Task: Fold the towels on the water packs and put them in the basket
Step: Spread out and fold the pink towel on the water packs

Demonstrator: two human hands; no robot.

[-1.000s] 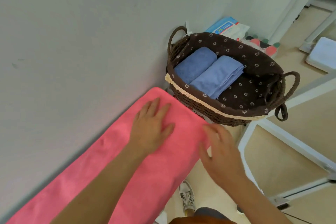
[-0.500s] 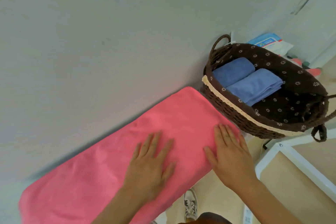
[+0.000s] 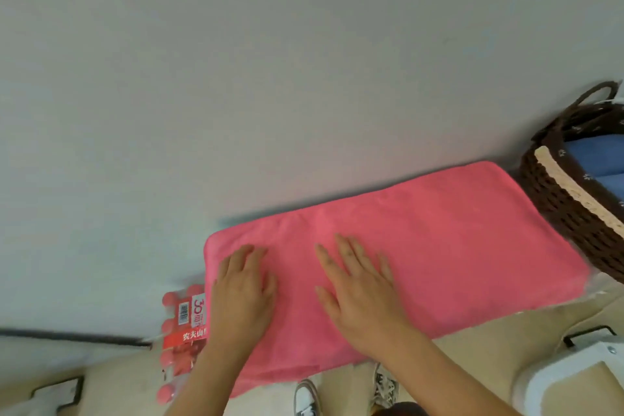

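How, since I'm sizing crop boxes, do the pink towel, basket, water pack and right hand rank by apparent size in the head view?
1. pink towel
2. basket, cut by the frame edge
3. right hand and water pack: alike; the pack is mostly under the towel.

The spread towel (image 3: 456,246) lies on the water pack (image 3: 184,328), the wall (image 3: 270,78) behind it. Left hand (image 3: 243,294) and right hand (image 3: 361,290) rest on its left part. The basket (image 3: 574,213), just right, holds folded towels (image 3: 587,155).
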